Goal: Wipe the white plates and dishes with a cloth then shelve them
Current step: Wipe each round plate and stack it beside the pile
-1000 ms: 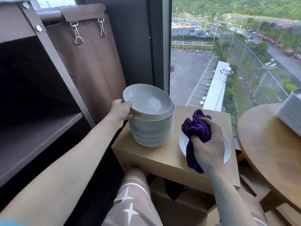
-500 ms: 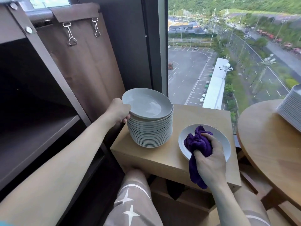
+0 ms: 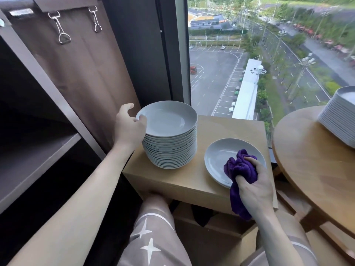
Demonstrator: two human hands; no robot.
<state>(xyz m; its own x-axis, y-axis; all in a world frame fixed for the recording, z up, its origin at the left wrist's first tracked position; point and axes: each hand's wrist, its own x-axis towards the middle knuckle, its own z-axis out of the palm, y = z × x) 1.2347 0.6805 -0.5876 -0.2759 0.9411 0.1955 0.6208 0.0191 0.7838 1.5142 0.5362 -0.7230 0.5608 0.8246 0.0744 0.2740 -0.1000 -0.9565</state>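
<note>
Beside the glossy white plate stack (image 3: 169, 143), left hand (image 3: 128, 127) spreads; right hand (image 3: 253, 187) grips purple cloth (image 3: 240, 169).

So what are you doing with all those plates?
A person is wiping white plates. The right hand grips a purple cloth bunched on a shallow plate on the small wooden table. The left hand touches the rim atop the tall stack beside it. The shelf stands to the left.

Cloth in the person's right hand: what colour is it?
The cloth is deep purple, shown best in the head view.
</note>
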